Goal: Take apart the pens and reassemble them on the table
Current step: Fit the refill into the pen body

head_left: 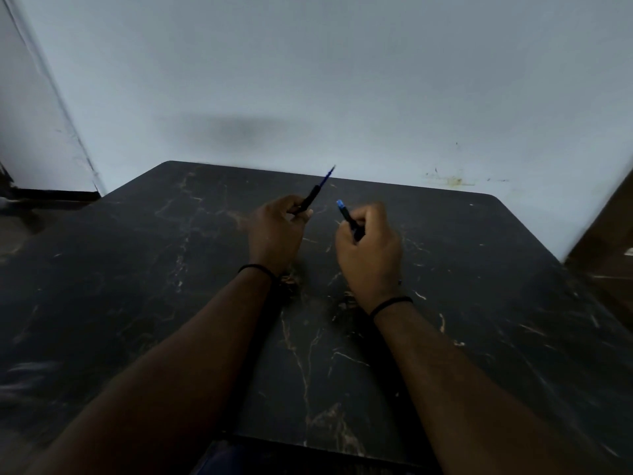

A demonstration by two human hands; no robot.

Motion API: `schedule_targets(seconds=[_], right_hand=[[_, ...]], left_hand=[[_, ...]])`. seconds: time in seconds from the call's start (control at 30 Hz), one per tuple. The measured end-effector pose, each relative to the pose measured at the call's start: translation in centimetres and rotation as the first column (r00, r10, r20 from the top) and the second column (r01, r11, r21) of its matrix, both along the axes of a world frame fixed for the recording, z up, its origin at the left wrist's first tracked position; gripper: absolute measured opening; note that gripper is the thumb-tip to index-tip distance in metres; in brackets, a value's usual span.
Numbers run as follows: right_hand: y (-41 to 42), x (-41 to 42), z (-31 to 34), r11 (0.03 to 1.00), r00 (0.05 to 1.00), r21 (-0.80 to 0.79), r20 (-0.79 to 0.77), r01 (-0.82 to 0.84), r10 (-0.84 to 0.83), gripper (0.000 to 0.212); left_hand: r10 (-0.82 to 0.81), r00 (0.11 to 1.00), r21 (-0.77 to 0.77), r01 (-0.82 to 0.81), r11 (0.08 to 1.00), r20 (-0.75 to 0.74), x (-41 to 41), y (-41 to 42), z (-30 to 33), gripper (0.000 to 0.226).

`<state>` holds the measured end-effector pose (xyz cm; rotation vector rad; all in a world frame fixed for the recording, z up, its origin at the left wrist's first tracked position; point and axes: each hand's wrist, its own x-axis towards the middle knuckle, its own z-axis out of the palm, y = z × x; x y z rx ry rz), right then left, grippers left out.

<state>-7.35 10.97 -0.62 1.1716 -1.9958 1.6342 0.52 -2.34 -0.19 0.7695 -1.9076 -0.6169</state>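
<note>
My left hand grips a black pen body whose thin blue refill sticks out and points up and to the right, its tip near the table's far edge. My right hand is closed around a second black pen piece with a bright blue end pointing up and left. The two pieces are apart, a short gap between them. Both hands hover above the middle of the dark marble-patterned table. Most of each piece is hidden inside the fist.
A pale wall rises right behind the table's far edge. A brown wooden surface stands at the right. A thin black band circles each wrist. No loose pen parts show on the tabletop.
</note>
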Motion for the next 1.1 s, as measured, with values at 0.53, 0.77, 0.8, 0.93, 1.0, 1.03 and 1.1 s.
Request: schedule_targets(seconds=[0.53, 0.77, 0.8, 0.93, 1.0, 1.03, 1.1], right_hand=[[0.4, -1.2, 2.0, 0.916, 0.970, -0.399, 0.237, 0.045, 0.056, 0.011], [0.0, -1.3, 1.4, 0.918, 0.943, -0.396, 0.301, -0.008, 0.138, 0.010], [-0.1, -1.3, 1.3, 0.920, 0.940, -0.393, 0.309, -0.012, 0.144, 0.011], [-0.2, -1.4, 1.2, 0.927, 0.931, -0.375, 0.333, -0.012, 0.147, 0.012], [-0.2, -1.5, 1.2, 0.926, 0.927, -0.376, 0.343, -0.016, 0.155, 0.013], [-0.2, -1.5, 1.3, 0.926, 0.925, -0.376, 0.343, -0.023, 0.162, 0.013], [-0.3, -1.4, 1.2, 0.931, 0.922, -0.363, 0.346, -0.038, 0.172, 0.013]], left_hand=[[-0.028, 0.986, -0.169, 0.057, 0.984, 0.165, 0.2, 0.6, 0.1, 0.021], [-0.015, 0.988, -0.195, 0.045, 0.980, 0.151, 0.3, 0.4, 0.1, 0.022], [-0.015, 0.988, -0.197, 0.045, 0.979, 0.154, 0.3, 0.4, 0.1, 0.023], [-0.013, 0.986, -0.197, 0.046, 0.979, 0.166, 0.2, 0.5, 0.1, 0.023], [-0.013, 0.985, -0.210, 0.049, 0.977, 0.171, 0.1, 0.5, 0.1, 0.023], [-0.011, 0.985, -0.217, 0.050, 0.975, 0.175, 0.1, 0.5, 0.2, 0.023], [-0.011, 0.983, -0.227, 0.052, 0.972, 0.181, 0.1, 0.5, 0.2, 0.023]])
